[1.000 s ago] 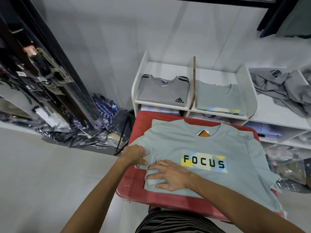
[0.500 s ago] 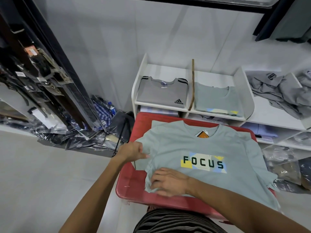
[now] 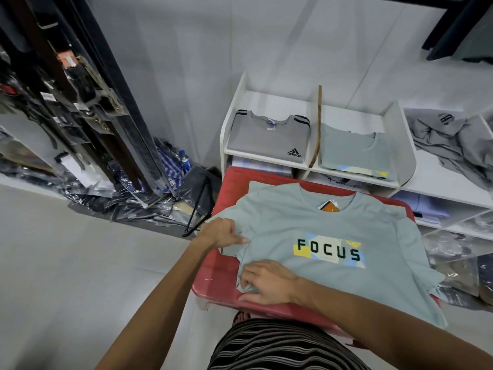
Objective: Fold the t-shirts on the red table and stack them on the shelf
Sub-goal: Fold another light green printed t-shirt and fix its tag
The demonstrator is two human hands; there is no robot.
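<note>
A pale green t-shirt [image 3: 328,225] printed FOCUS lies face up on the red table [image 3: 229,188], an orange tag at its collar. My left hand [image 3: 222,232] pinches the shirt's left sleeve at the table's left edge. My right hand [image 3: 266,283] grips the shirt's lower left hem near the front edge. Behind the table stands a white shelf [image 3: 402,145] holding a folded grey adidas shirt [image 3: 269,137] on the left and a folded pale green shirt [image 3: 354,153] on the right.
A heap of crumpled grey clothes [image 3: 453,140] lies on a shelf at the right. Bagged garments [image 3: 112,193] pile on the floor at the left under a dark rack [image 3: 80,84]. More bagged items [image 3: 453,252] sit right of the table.
My left hand has moved up along the sleeve, away from the right hand. My right hand has slid down to the hem and closed on the fabric.
</note>
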